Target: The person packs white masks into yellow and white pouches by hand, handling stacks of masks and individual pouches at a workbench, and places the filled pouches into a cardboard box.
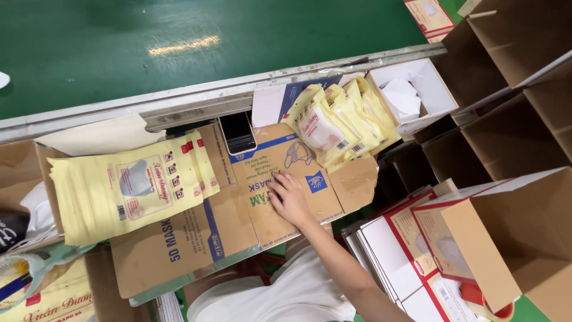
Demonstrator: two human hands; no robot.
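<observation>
You see a shiny green floor point(179, 48) with light on it, and brown shelves point(512, 77) at your right.

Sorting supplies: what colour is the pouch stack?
Pale yellow pouch stack, clearest in the head view.

A packing line: green conveyor belt point(179, 42), stacked yellow pouches point(128, 194), flat cartons point(393, 256)

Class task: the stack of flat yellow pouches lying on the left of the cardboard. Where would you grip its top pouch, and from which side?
Probably the top pouch's free right edge, reached from the right: the stack of flat yellow pouches lies flat and fanned, and the right hand rests on the cardboard just right of it.
</observation>
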